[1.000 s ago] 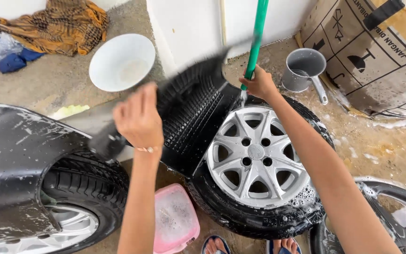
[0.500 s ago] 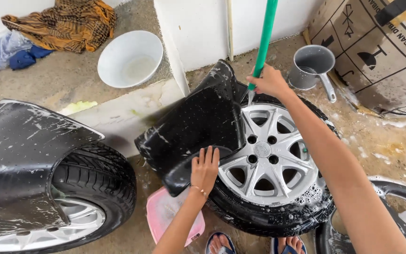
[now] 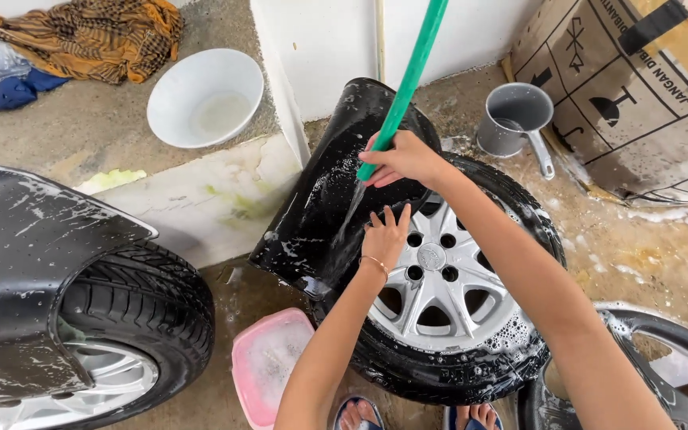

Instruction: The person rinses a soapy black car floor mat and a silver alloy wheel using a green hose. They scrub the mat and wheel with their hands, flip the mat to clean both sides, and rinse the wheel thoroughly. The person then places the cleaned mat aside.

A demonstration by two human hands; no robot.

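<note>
Black mat [image 3: 320, 215] — hands on edge, green hose [image 3: 408, 80] above.

One camera on the head, looking steeply down, close above the silver wheel [image 3: 439, 279], white wall just past it

Two wheels with tyres [image 3: 447, 295] [image 3: 121, 334], two black mats [image 3: 336, 191] [image 3: 17, 247], one white basin [image 3: 205, 95], one grey dipper [image 3: 515, 119], one green hose [image 3: 404, 84], one pink tub [image 3: 268, 366]

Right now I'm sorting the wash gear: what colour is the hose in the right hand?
Green: the hose in the right hand shows best in the head view.
</note>
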